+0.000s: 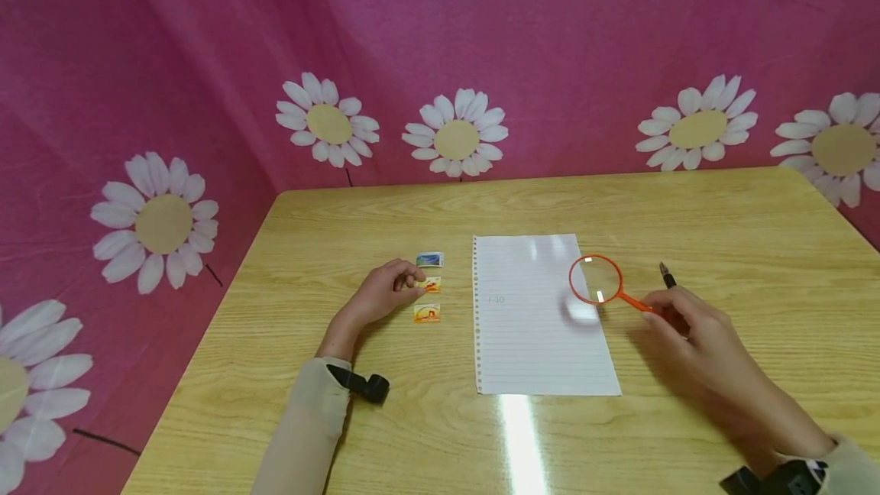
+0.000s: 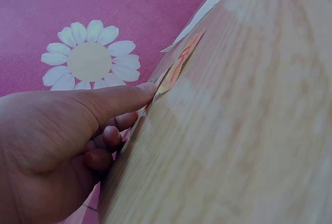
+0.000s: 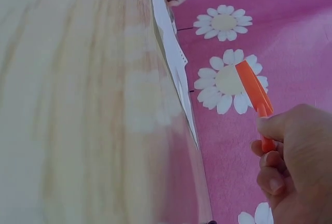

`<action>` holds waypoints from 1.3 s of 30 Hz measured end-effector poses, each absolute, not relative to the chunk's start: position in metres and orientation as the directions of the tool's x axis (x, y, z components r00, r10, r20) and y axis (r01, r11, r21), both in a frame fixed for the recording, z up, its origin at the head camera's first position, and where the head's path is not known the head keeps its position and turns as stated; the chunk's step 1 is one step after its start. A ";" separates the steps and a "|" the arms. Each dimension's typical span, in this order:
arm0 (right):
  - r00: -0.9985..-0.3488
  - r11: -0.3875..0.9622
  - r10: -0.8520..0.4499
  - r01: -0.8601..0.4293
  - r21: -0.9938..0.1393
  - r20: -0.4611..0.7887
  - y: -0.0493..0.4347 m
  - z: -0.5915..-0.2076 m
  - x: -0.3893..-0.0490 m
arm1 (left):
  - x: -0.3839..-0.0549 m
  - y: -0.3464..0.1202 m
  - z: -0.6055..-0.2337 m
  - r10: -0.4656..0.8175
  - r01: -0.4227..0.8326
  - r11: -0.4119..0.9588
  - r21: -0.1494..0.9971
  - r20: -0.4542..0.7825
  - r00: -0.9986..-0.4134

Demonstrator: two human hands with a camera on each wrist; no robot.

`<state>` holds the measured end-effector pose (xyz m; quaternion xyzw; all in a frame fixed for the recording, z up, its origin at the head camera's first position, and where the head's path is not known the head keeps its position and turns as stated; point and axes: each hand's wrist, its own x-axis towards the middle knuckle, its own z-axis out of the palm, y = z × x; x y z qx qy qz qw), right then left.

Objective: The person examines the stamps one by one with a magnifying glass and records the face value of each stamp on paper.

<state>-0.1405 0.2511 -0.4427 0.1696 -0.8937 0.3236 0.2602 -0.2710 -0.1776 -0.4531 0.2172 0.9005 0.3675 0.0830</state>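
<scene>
Right hand [image 1: 704, 342] grips the magnifying glass [image 1: 622, 296] by its handle [image 1: 636, 303], leaving the lens [image 1: 595, 279] unobstructed. Left hand [image 1: 381, 294] touches the middle card [image 1: 434, 286]; pinch cannot be determined.

The yellow-brown wooden tabletop [image 1: 412, 434] has streaked grain. Beyond its far edge, the magenta cloth curtain [image 1: 564, 29] bears white daisies [image 1: 455, 138] with yellow centres. The round-lensed magnifying glass [image 1: 622, 296] has an orange-red rim and handle. Fine lines rule the white rectangular sheet of paper [image 1: 539, 334]. One small rectangular paper stamp [image 1: 430, 260] is blue and green; two small yellow-orange paper stamps [image 1: 427, 313] show red. The slim pen [image 1: 668, 276] is black.
</scene>
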 end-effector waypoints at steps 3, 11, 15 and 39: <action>-0.800 0.736 -0.138 -0.477 -0.480 0.584 0.254 -0.443 -0.139 | -0.271 -0.177 -0.453 0.442 0.314 0.639 0.702 -0.001 -0.897; -0.777 0.733 -0.136 -0.497 -0.465 0.615 0.261 -0.445 -0.138 | -0.271 -0.178 -0.452 0.440 0.312 0.642 0.700 -0.003 -0.898; -0.770 0.737 -0.135 -0.499 -0.456 0.624 0.263 -0.446 -0.139 | -0.271 -0.178 -0.452 0.451 0.329 0.633 0.701 0.011 -0.892; -0.788 0.796 -0.057 -0.406 -0.448 0.612 0.261 -0.447 -0.138 | -0.270 -0.177 -0.452 0.454 0.329 0.628 0.705 0.011 -0.891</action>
